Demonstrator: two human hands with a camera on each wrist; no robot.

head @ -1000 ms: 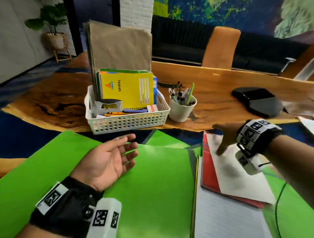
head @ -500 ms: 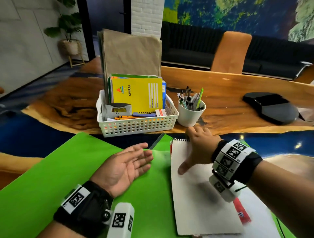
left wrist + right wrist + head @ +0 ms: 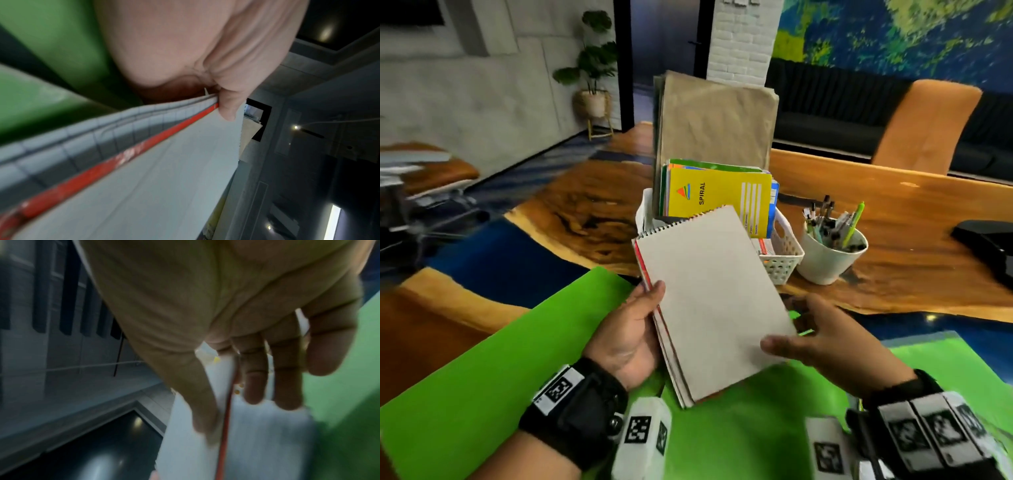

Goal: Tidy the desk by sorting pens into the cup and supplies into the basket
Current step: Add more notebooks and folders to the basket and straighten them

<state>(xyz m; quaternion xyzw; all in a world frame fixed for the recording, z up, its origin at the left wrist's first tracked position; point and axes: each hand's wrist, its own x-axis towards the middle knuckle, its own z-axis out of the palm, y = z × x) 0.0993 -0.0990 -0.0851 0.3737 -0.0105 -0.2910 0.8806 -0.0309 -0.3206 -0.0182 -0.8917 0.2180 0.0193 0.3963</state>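
Note:
A spiral notepad [image 3: 712, 298] with a plain grey-white back and red cover edge is held up in front of me, tilted, above the green folder [image 3: 482, 377]. My left hand [image 3: 630, 335] grips its left edge, thumb on top [image 3: 228, 104]. My right hand [image 3: 822, 342] pinches its lower right edge, thumb on the face and fingers behind [image 3: 255, 386]. Behind the notepad [image 3: 164, 186] stands the white basket [image 3: 784, 253] with a yellow spiral notebook [image 3: 719, 198] and other books. The white cup [image 3: 828, 257] full of pens sits right of the basket.
A brown paper folder [image 3: 715, 120] stands upright in the basket's back. A black object [image 3: 986, 246] lies at the right edge of the wooden desk [image 3: 911, 212]. An orange chair [image 3: 924, 126] stands beyond the desk.
The notepad has gone from lying flat under my right hand to being lifted off the desk. My left hand, open and idle before, now grips its left edge; my right hand pinches the right edge.

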